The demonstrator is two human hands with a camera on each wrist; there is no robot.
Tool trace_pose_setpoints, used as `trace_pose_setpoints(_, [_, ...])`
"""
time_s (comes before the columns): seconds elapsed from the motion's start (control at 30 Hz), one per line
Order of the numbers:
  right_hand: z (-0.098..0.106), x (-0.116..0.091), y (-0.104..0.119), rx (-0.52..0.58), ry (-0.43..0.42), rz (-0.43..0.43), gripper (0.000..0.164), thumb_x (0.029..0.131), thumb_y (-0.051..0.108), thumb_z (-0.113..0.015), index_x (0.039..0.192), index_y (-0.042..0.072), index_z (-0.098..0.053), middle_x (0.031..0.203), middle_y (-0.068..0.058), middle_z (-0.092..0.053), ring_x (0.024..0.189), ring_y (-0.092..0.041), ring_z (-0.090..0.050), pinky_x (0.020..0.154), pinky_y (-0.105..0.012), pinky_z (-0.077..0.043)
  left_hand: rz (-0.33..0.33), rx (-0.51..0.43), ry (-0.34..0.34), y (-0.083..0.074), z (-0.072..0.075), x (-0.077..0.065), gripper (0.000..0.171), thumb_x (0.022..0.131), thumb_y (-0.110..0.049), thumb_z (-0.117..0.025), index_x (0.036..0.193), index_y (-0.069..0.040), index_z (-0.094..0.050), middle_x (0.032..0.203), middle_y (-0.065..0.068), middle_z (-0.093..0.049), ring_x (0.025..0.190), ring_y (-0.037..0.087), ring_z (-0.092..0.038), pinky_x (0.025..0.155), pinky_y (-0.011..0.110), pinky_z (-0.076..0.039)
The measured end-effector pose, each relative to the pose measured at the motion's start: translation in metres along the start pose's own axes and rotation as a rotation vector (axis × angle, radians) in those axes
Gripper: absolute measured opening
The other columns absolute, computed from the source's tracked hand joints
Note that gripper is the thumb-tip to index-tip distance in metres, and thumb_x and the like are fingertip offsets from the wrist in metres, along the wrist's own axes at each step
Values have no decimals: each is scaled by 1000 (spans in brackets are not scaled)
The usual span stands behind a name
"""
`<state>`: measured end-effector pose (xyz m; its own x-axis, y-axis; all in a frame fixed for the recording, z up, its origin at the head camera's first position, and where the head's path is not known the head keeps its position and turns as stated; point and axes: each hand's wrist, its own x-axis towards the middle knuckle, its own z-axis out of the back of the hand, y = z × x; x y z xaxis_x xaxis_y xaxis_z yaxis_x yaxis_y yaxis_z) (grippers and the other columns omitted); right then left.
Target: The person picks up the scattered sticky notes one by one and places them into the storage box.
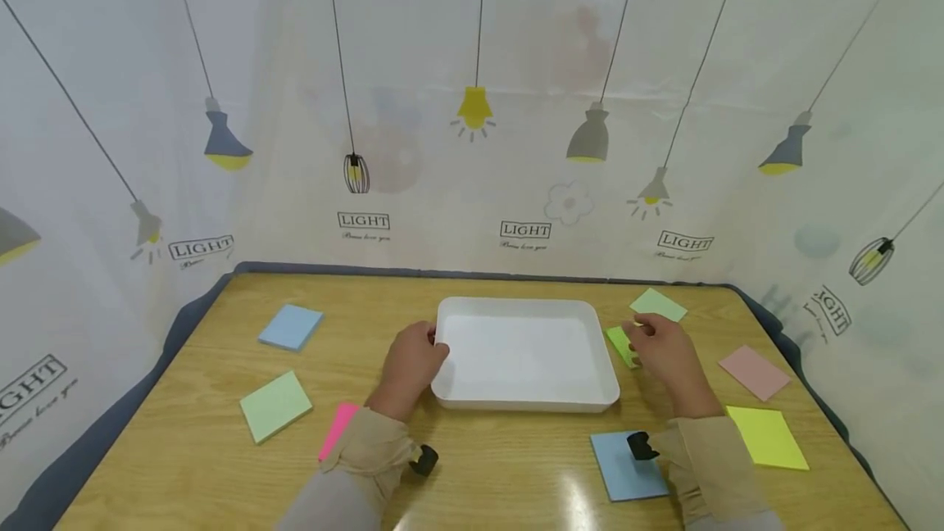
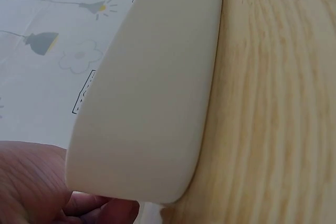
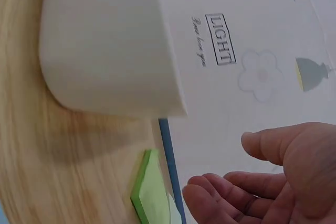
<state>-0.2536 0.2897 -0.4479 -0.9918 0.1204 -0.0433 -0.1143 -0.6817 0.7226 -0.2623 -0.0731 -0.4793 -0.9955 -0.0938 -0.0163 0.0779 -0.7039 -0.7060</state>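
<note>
A white rectangular tray (image 1: 524, 351) rests on the wooden table, its bottom bare. At its left side, my left hand (image 1: 410, 364) grips the rim with the thumb on the edge; the other fingers are partly hidden by the tray wall (image 2: 147, 93). My right hand (image 1: 669, 360) hovers off the tray's right side, fingers loosely bent and apart from the thumb, holding nothing. Near its fingertips lies a bright green sticky note pad (image 1: 619, 344), partly covered by the hand in the head view. A pale green pad (image 1: 659, 303) lies just behind.
Left of the tray are a blue pad (image 1: 291, 327), a light green pad (image 1: 276, 406) and a pink pad (image 1: 340, 429) half under the sleeve. On the right lie a dusty pink pad (image 1: 755, 372), a yellow pad (image 1: 769, 437) and another blue pad (image 1: 619, 469). A printed curtain (image 1: 435, 187) surrounds the table.
</note>
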Motion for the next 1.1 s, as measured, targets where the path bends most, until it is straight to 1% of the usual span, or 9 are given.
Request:
trace_pose_setpoints(0.17, [11, 2, -8, -98, -52, 6, 65, 96, 46, -40, 136, -5, -39, 122, -26, -54, 103, -34, -54, 84, -51, -48, -12, 1, 0, -4, 5, -1, 29, 80, -18, -57, 105, -4, -63, 92, 7, -66, 76, 18, -55, 67, 36, -50])
trace_pose_setpoints(0.27, [12, 4, -14, -178, -69, 8, 65, 95, 44, -43, 135, -6, -39, 124, -27, -53, 108, -37, -49, 88, -55, -44, -8, 1, 2, -5, 6, -1, 30, 81, -18, -57, 106, -5, -63, 92, 6, -66, 76, 17, -55, 67, 35, -50])
trace_pose_setpoints(0.43, [11, 8, -24, -258, -58, 3, 71, 92, 45, -50, 134, -10, -38, 128, -32, -48, 113, -42, -45, 91, -59, -41, -5, 7, 3, -6, 6, 0, 31, 81, -19, -57, 108, -6, -63, 94, 6, -66, 77, 17, -55, 68, 35, -50])
trace_pose_setpoints(0.6, [7, 11, -28, -297, -28, -20, 88, 87, 57, -51, 134, -15, -33, 134, -37, -39, 121, -48, -35, 98, -62, -35, -9, 11, 3, -5, 7, 1, 31, 81, -19, -57, 108, -5, -63, 93, 6, -66, 77, 17, -55, 69, 36, -50])
trace_pose_setpoints(0.7, [4, 11, -28, -304, -7, -32, 95, 84, 61, -51, 133, -18, -31, 133, -40, -37, 120, -50, -34, 98, -62, -34, 3, 6, 7, -5, 6, 0, 30, 81, -19, -58, 106, -5, -63, 92, 6, -66, 77, 18, -55, 69, 36, -50])
trace_pose_setpoints(0.8, [0, 14, -27, -337, 9, -17, 91, 83, 60, -54, 127, -19, -39, 125, -40, -45, 111, -48, -44, 92, -60, -41, 13, -2, 12, -3, 4, 0, 29, 81, -19, -58, 106, -6, -63, 92, 6, -66, 76, 17, -55, 67, 35, -50])
trace_pose_setpoints(0.9, [-3, 19, -26, -402, 26, -2, 80, 81, 58, -57, 111, -16, -51, 106, -34, -56, 91, -40, -54, 78, -54, -48, 7, 3, 12, -2, 2, 0, 29, 80, -19, -57, 105, -6, -64, 92, 5, -66, 76, 17, -55, 66, 35, -50])
trace_pose_setpoints(1.0, [-6, 25, -25, -438, 47, -18, 68, 79, 56, -61, 95, -9, -56, 88, -23, -61, 75, -29, -54, 65, -45, -49, -5, 12, 13, -1, 1, 0, 27, 80, -18, -57, 104, -6, -64, 91, 5, -66, 75, 16, -55, 66, 34, -50])
trace_pose_setpoints(1.1, [-7, 31, -22, -447, 69, -44, 64, 76, 56, -64, 92, -6, -57, 83, -16, -60, 70, -25, -52, 59, -40, -48, -10, 13, 20, -1, 2, 0, 24, 81, -18, -56, 101, -6, -64, 89, 5, -65, 74, 16, -54, 64, 34, -49])
